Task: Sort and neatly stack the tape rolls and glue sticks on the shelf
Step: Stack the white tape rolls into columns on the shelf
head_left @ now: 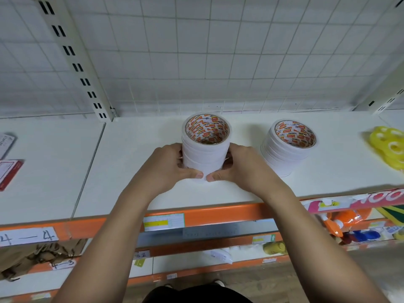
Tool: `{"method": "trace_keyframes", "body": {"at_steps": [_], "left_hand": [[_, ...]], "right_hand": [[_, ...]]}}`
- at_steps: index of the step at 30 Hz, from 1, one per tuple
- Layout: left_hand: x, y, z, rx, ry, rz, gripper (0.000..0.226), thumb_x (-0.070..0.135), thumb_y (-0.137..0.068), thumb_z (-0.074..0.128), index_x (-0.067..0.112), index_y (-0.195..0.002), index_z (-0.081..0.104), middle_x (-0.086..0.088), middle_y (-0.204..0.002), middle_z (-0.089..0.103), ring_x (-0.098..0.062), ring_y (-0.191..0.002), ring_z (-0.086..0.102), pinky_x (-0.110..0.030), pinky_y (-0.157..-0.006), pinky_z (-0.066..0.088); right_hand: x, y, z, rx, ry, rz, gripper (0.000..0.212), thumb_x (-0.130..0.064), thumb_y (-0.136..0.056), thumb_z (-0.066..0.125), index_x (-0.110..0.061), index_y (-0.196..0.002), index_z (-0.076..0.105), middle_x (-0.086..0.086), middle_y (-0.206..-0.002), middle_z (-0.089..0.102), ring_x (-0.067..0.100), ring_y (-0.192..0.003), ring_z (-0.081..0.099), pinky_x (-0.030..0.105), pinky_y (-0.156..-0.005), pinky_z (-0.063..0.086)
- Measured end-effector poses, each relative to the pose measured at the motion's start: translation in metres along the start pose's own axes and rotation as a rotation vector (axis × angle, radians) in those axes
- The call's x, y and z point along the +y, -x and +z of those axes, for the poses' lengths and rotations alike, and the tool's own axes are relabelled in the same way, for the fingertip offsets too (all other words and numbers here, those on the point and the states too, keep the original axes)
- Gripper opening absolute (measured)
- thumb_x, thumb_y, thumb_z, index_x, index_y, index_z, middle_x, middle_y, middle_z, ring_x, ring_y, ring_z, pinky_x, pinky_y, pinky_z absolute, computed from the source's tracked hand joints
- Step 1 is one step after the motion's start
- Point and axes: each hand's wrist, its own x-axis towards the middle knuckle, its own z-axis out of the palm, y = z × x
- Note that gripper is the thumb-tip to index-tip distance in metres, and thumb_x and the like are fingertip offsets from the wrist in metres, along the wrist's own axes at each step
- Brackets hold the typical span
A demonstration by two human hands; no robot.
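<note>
- Tape rolls in the head view are standing as a held stack [205, 149] of white rolls. It is sitting upright on the shelf [131, 160] near mid-frame, with the orange-printed core facing up.
- The left hand [172, 167] is curling round the stack's 9 o'clock side and the right hand [238, 167] round its 3 o'clock side. Both thumbs are pressing the lowest rolls at 6 o'clock, almost touching each other.
- A second stack [286, 149] is standing at 3 o'clock from the held one, apart from it, with its rolls looking slightly offset.
- Yellow items [389, 147] are lying at the far 3 o'clock edge and a red-and-white packet [8, 173] at far 9 o'clock. I am not making out any glue sticks.
- The rolls are probably light and stiff but loose on one another, so they are likely to slide sideways. Gripping low on both flanks with even pressure is looking like the safest hold.
</note>
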Motion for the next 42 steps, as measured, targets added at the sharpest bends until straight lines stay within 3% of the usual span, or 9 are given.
{"method": "trace_keyframes", "body": {"at_steps": [3, 7, 13, 21, 30, 42], "left_hand": [[-0.005, 0.005, 0.001, -0.007, 0.04, -0.018, 0.075, 0.042, -0.05, 0.091, 0.021, -0.116, 0.063, 0.008, -0.11, 0.072, -0.009, -0.098, 0.069, -0.04, -0.092, 0.054], [-0.009, 0.009, -0.002, 0.047, -0.021, -0.026, 0.053, 0.025, -0.059, 0.092, 0.015, -0.106, 0.069, 0.003, -0.099, 0.075, -0.01, -0.09, 0.071, -0.038, -0.086, 0.056], [-0.014, 0.025, -0.017, 0.097, -0.063, -0.072, 0.044, 0.022, -0.06, 0.091, 0.013, -0.099, 0.073, 0.003, -0.096, 0.076, -0.005, -0.086, 0.069, -0.021, -0.076, 0.053], [-0.017, 0.049, -0.013, 0.192, -0.017, -0.113, 0.054, 0.019, -0.059, 0.092, 0.011, -0.107, 0.069, 0.001, -0.104, 0.075, -0.007, -0.093, 0.07, -0.032, -0.088, 0.055], [0.002, 0.049, 0.019, 0.192, 0.005, -0.093, 0.053, 0.022, -0.057, 0.092, 0.013, -0.105, 0.069, 0.004, -0.098, 0.075, -0.006, -0.089, 0.07, -0.036, -0.085, 0.056], [0.008, 0.023, 0.036, 0.156, -0.01, -0.043, 0.061, 0.032, -0.057, 0.093, 0.016, -0.109, 0.067, 0.001, -0.102, 0.074, -0.014, -0.09, 0.07, -0.041, -0.084, 0.056]], "right_hand": [[-0.001, 0.001, 0.002, -0.022, -0.011, -0.003, 0.066, -0.044, -0.058, 0.091, -0.02, -0.112, 0.063, -0.009, -0.1, 0.071, 0.007, -0.089, 0.067, 0.034, -0.082, 0.056], [-0.004, -0.001, 0.009, -0.025, -0.017, -0.008, 0.063, -0.04, -0.056, 0.093, -0.019, -0.108, 0.065, -0.007, -0.097, 0.072, 0.008, -0.087, 0.067, 0.036, -0.082, 0.056], [-0.019, -0.006, 0.025, -0.023, -0.015, -0.027, 0.057, -0.036, -0.053, 0.094, -0.017, -0.101, 0.068, -0.006, -0.09, 0.074, 0.009, -0.083, 0.068, 0.036, -0.08, 0.056], [-0.032, -0.004, 0.032, -0.074, 0.01, -0.083, 0.059, -0.034, -0.055, 0.094, -0.014, -0.104, 0.068, -0.002, -0.094, 0.074, 0.012, -0.085, 0.068, 0.036, -0.081, 0.056], [-0.009, 0.021, 0.008, -0.072, 0.013, -0.074, 0.059, -0.034, -0.055, 0.094, -0.017, -0.105, 0.067, -0.006, -0.095, 0.073, 0.008, -0.085, 0.068, 0.033, -0.081, 0.056], [0.004, 0.04, 0.001, 0.095, -0.009, 0.043, 0.057, -0.031, -0.066, 0.089, -0.012, -0.115, 0.066, 0.001, -0.109, 0.072, 0.012, -0.096, 0.067, 0.026, -0.084, 0.053]]}}
